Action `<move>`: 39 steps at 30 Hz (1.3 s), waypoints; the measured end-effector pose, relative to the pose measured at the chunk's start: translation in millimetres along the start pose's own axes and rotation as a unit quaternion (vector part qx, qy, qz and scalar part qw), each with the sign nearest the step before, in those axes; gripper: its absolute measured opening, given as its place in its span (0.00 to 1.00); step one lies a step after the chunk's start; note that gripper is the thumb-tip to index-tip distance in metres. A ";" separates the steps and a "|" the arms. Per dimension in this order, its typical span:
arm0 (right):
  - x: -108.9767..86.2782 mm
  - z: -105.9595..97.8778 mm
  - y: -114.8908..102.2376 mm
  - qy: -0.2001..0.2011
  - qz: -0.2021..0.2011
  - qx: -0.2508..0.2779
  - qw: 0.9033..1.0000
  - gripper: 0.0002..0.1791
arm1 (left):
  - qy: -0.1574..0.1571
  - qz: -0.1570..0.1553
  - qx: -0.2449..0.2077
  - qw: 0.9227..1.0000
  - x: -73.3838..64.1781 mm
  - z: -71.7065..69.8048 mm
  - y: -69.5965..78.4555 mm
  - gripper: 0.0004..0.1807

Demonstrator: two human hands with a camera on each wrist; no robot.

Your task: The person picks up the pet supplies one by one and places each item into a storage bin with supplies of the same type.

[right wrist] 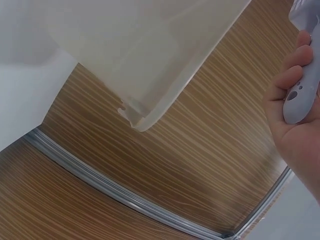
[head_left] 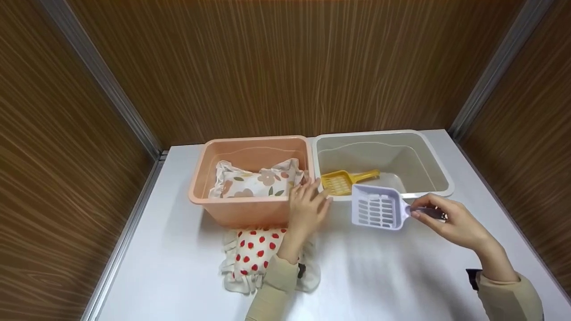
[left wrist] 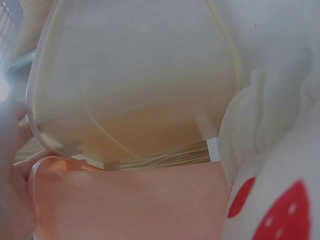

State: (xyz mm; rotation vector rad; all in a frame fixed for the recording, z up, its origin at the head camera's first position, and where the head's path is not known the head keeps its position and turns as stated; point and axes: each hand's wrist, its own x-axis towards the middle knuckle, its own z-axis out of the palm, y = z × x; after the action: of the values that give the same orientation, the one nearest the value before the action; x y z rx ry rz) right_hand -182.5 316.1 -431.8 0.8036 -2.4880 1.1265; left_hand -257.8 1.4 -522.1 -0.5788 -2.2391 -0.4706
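Observation:
My right hand (head_left: 459,223) grips the handle of a lilac slotted litter scoop (head_left: 377,207), held level in front of the grey bin (head_left: 428,195). In the right wrist view, fingers wrap round the scoop's handle (right wrist: 302,95). My left hand (head_left: 308,207) lies with spread fingers over the near rims where the pink bin (head_left: 241,211) and the grey bin meet. A yellow litter scoop (head_left: 339,182) lies inside the grey bin, near its left side. Inside the pink bin sits a flower-print pillow (head_left: 254,182) with ruffled edges.
A strawberry-print pillow (head_left: 256,254) with a ruffled border lies on the white table (head_left: 169,267) before the pink bin, partly under my left forearm. Wood-grain panels (head_left: 285,67) stand behind the bins and on both sides.

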 end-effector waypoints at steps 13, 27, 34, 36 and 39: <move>20.0 -13.9 1.3 -0.018 0.017 -0.034 0.999 0.12 | 0.000 0.000 -0.003 1.000 4.3 0.0 0.2 0.13; 39.0 -18.2 6.7 -0.022 0.011 -0.054 0.998 0.13 | -0.006 0.001 0.005 1.000 4.9 -2.5 0.7 0.14; 47.4 -20.5 6.9 -0.018 0.008 -0.042 0.999 0.15 | -0.011 0.004 0.006 1.000 3.6 -2.9 0.9 0.14; 49.4 -21.3 5.9 -0.018 0.010 -0.047 0.999 0.14 | -0.006 0.004 0.004 1.000 2.6 -2.6 0.7 0.14; 51.8 -22.6 4.4 -0.021 0.013 -0.054 0.998 0.13 | -0.001 0.006 0.000 1.000 0.9 -1.6 0.4 0.14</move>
State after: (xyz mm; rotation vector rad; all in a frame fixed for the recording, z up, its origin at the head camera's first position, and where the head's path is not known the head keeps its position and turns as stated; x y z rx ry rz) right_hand -225.8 316.5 -395.3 0.7725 -2.5759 0.9832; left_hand -257.2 1.2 -520.3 -0.5926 -2.2357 -0.4630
